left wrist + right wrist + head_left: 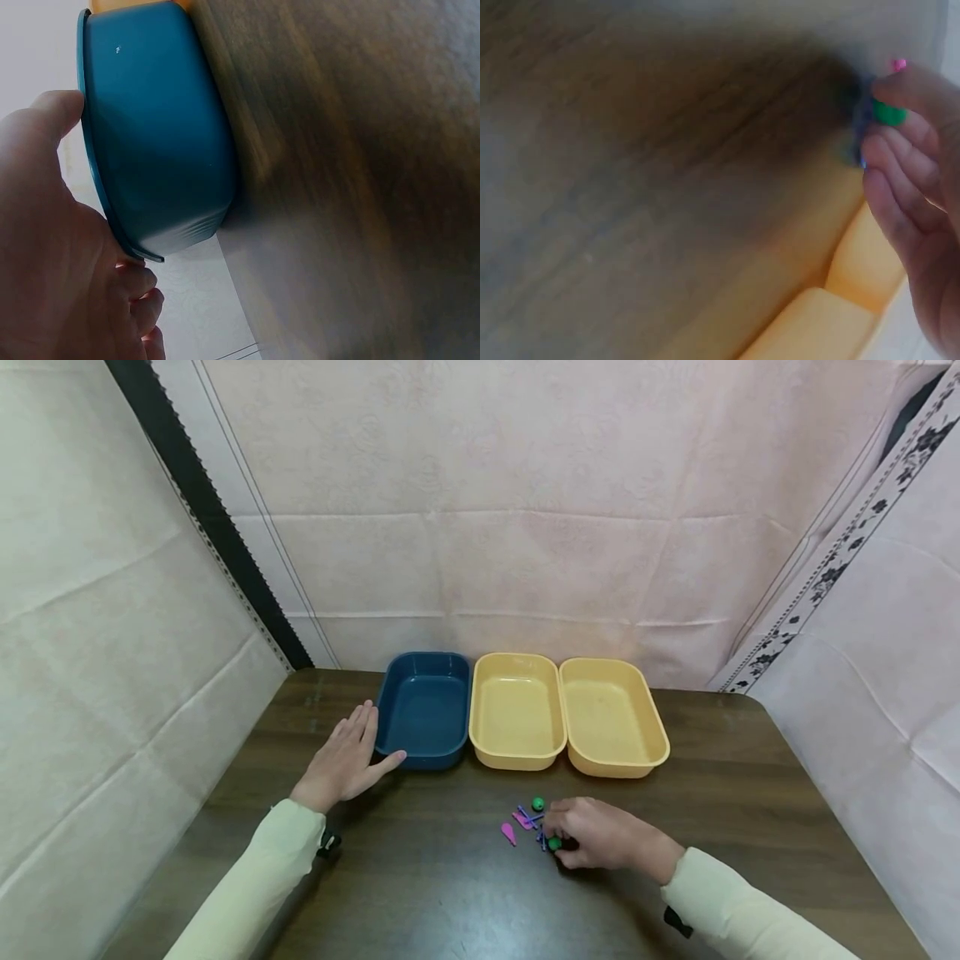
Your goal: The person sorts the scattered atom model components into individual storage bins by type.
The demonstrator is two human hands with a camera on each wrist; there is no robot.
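My left hand (347, 758) rests against the left side of a dark blue plastic tray (426, 758). Its fingers lie straight along the side, and the thumb touches the rim in the left wrist view. My right hand (596, 833) is down at a small pile on the table, thumb and fingertips bent around a green ball (554, 843); I cannot tell whether they grip it. Just beyond the fingers lie another green ball (537, 804), pink teardrop-shaped pieces (508, 833) and thin blue-purple sticks (534, 818). The right wrist view is blurred around the pile.
Two yellow trays (517, 758) (613, 768) stand side by side to the right of the blue one, near the back edge of the brown wooden table (420, 893). Pale cloth sheets (510, 560) hang behind the table and on both sides.
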